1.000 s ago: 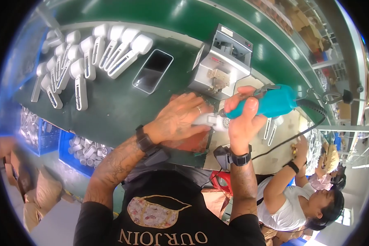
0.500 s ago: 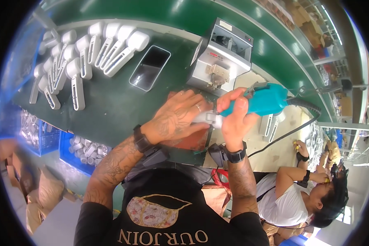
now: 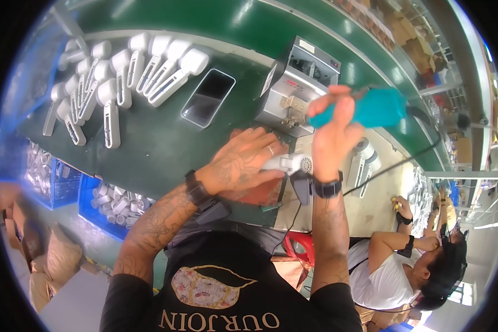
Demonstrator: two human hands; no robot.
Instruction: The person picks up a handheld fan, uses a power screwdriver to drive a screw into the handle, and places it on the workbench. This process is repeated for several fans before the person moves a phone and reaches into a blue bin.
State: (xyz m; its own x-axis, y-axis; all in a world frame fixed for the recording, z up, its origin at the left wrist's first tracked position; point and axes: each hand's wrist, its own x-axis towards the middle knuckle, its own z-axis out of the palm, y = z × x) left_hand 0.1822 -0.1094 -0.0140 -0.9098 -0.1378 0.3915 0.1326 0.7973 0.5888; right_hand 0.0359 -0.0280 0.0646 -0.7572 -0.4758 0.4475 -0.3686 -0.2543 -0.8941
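Observation:
My left hand lies over a small white handheld fan part and holds it down on a reddish pad at the near edge of the green bench. Its round grilled end pokes out to the right of my fingers. My right hand grips a turquoise electric screwdriver, raised above the fan part, with its black cable trailing off to the right.
Several white fan parts lie in rows at the far left of the bench. A phone lies beside them and a grey metal machine stands behind my hands. Blue bins of parts sit below. Another person works at lower right.
My right hand has lifted the turquoise screwdriver up and away from the fan part. My left hand stays on the part.

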